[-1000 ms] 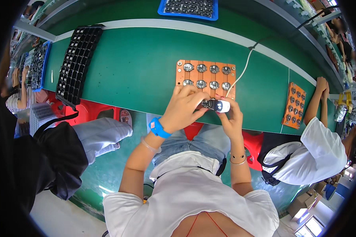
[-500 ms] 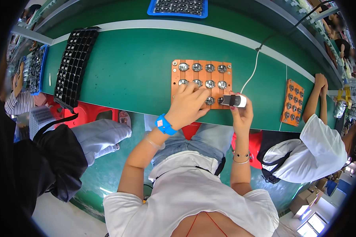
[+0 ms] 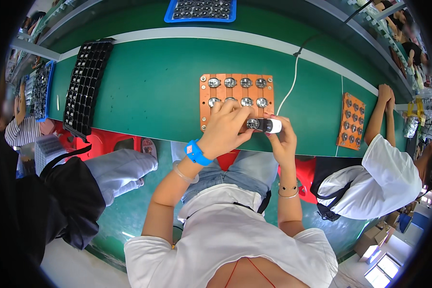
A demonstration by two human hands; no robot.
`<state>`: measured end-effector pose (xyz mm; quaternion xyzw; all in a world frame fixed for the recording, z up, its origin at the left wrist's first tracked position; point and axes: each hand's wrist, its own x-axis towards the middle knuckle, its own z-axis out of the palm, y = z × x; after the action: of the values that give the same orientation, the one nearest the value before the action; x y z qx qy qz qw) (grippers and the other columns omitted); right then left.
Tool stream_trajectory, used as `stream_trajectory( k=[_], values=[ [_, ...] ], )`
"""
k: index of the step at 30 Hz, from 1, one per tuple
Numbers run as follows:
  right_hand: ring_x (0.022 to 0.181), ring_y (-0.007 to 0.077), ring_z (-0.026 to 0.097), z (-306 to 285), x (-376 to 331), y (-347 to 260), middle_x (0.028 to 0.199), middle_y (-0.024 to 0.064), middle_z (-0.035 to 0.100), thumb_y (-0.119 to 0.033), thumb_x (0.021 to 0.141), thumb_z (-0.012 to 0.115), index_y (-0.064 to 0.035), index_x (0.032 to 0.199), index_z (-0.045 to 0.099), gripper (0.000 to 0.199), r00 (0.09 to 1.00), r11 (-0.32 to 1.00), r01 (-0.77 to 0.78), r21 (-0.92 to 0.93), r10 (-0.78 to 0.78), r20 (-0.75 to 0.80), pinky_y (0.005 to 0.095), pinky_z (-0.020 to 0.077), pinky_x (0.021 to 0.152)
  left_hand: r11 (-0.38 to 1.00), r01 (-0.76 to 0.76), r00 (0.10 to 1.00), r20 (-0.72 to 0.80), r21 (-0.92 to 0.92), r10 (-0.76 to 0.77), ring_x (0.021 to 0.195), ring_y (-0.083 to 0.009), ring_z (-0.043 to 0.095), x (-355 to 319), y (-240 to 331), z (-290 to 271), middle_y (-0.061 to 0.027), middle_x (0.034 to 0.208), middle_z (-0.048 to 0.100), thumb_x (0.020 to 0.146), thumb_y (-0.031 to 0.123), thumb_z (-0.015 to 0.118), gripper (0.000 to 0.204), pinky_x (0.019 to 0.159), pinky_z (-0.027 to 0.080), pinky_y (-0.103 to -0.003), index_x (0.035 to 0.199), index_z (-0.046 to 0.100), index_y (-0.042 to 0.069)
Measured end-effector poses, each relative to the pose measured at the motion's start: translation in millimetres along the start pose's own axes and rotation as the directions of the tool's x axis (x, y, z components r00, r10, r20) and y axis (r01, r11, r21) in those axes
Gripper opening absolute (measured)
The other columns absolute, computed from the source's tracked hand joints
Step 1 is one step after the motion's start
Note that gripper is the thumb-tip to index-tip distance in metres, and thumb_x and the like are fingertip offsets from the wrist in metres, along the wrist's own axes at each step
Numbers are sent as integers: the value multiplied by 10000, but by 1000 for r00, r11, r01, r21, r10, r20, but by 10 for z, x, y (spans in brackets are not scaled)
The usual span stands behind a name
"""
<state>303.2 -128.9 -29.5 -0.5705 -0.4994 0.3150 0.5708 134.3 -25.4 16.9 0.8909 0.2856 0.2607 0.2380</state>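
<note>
An orange fixture board with rows of round silver parts lies on the green bench in front of me. My right hand holds a small white and black cylindrical device at the board's near right corner. My left hand, with a blue wristband, rests over the board's near rows, its fingertips pinching the device's silver end. A white cable runs from the board's right side toward the back of the bench.
A long black compartment tray lies at the left, a blue bin of parts at the back. A second orange board sits at the right by a seated person in white. Another person sits at my left.
My left hand moved off the board's middle toward the right and met the device. My right hand stayed at the board's near right corner with the device.
</note>
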Motion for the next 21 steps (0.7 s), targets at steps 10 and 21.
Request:
stream_trajectory(
  k=[10,21],
  values=[
    [1125,208,540,-293,-52,89,1215,181,577,-49,907,575,23,1236,460,356,990,992,6,127,12,-142,342,416,969,985,-130,991,-1,112,131,877,-213,496,166,77,286,-26,835,588,639,116,715,415,740,351,-354,1014,542,77],
    [1143,218,531,-174,-43,87,1200,149,544,0,876,588,31,1223,492,362,993,967,-42,250,67,-92,335,397,991,998,-27,999,21,-58,28,949,-192,503,184,157,265,12,867,630,685,166,747,348,785,331,-355,981,577,102]
  ],
)
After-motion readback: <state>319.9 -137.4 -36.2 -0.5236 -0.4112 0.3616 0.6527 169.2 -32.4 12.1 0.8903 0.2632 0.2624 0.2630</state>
